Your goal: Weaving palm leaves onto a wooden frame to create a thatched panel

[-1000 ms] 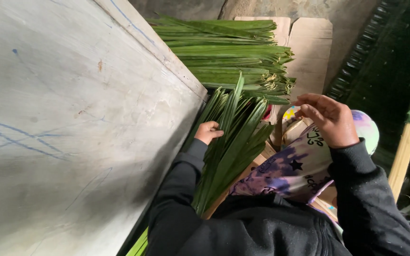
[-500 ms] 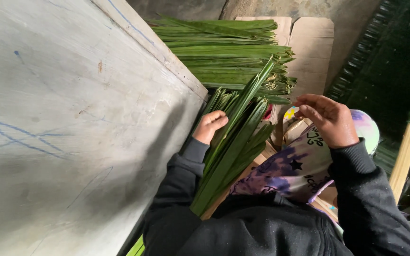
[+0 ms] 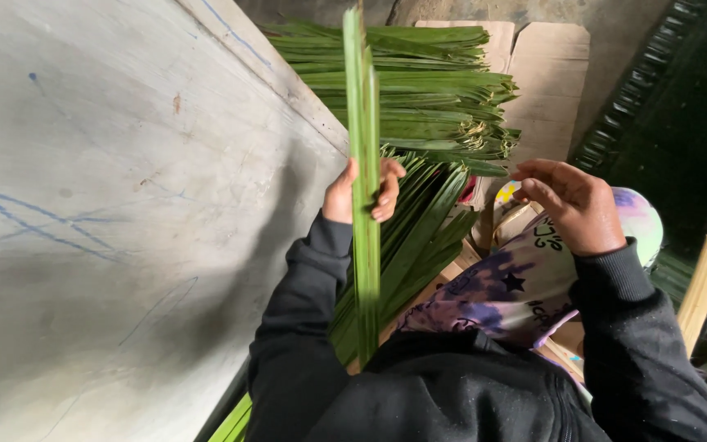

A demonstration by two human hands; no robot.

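Left hand: the left hand (image 3: 363, 191) is raised beside the edge of the board, fingers curled and clamped around a long green leaf strip (image 3: 364, 123); fingertips wrap over the strip's front, thumb behind it.
Leaf strip: narrow, folded lengthwise, held nearly upright; top end reaches the upper edge of the view, lower end drops to the dark jacket (image 3: 452, 393) at the chest. It stands clear above the loose leaves.
Right hand: the right hand (image 3: 573, 203) hovers over the patterned cloth, palm down, fingers bent and slightly apart, holding nothing; fingertips point toward the cardboard pieces below them. Contact with the cloth cannot be told.
Loose leaves: a sheaf of green leaves (image 3: 419, 237) lies slanted between the board and the person's lap, just behind the left hand.
Stacked bundle: a flat pile of cut leaves (image 3: 427, 90) lies crosswise further off, cut ends facing right, resting on cardboard (image 3: 550, 82).
Board: large pale grey board (image 3: 124, 205) with blue pen lines fills the left of the view, its edge just beside the left wrist.
Cloth: purple and white tie-dye cloth (image 3: 517, 290) with dark star marks lies over the lap, under the right forearm.
Right margin: a pale wooden post (image 3: 705, 274) stands tilted against dark green foliage.
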